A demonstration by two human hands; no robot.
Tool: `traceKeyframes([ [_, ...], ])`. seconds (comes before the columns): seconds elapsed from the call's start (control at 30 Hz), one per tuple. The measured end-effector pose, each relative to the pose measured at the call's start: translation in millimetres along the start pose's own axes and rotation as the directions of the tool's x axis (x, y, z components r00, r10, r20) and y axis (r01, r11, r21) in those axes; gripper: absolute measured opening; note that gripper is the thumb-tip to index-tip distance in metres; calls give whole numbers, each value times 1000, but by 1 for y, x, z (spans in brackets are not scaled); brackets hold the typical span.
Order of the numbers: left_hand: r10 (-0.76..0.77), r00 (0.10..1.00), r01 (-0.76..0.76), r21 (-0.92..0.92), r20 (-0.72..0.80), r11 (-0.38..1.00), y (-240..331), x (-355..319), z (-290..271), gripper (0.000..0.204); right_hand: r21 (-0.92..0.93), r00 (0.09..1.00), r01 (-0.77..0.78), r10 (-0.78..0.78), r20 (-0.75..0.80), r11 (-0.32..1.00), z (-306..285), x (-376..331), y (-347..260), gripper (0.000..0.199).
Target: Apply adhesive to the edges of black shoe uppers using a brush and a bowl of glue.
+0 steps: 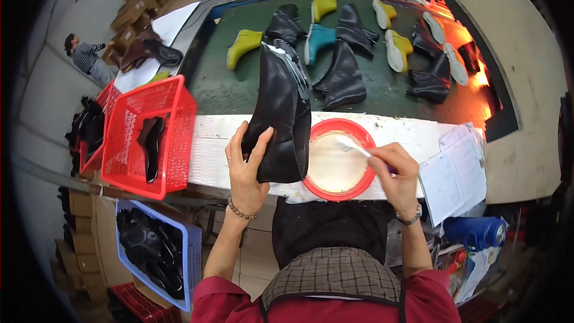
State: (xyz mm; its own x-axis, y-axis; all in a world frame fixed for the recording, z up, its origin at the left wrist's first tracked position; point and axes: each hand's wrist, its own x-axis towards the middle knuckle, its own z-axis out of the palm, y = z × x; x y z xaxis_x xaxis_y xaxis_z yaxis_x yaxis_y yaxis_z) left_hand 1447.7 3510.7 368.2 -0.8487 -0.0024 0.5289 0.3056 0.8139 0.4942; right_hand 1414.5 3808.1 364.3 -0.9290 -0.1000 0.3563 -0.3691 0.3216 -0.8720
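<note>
Gripped in my left hand (246, 170) is a black leather boot upper (278, 125), its sole end pointing away from me and smeared with white glue. My right hand (394, 172) pinches a white-handled brush (354, 148), whose bristles are over the bowl. That red-rimmed bowl (369, 137) holds cream-coloured liquid and stands on the white work surface (212, 155), just right of the boot upper. Part of the brush handle is hidden in my fingers.
A green conveyor belt (221, 93) carries black boot uppers and yellow and teal shoe forms toward a glowing heater (484, 84). Left are a red basket (182, 113) and a blue crate (191, 251). Papers (454, 173) and a blue flask (475, 232) lie right. Another person (89, 57) stands far left.
</note>
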Motion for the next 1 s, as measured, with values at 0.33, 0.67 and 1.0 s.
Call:
traceKeyframes([
  [0.33,106,993,-97,-161,45,982,22,-14,11,58,-129,979,169,-182,-91,977,-8,35,24,13],
  [0.67,116,981,-142,-168,-157,975,25,17,17,63,38,957,285,-287,49,958,-2,27,6,20],
  [1.0,24,984,-56,-181,-175,982,-14,6,8,61,-8,969,116,-111,223,993,4,16,-2,12],
])
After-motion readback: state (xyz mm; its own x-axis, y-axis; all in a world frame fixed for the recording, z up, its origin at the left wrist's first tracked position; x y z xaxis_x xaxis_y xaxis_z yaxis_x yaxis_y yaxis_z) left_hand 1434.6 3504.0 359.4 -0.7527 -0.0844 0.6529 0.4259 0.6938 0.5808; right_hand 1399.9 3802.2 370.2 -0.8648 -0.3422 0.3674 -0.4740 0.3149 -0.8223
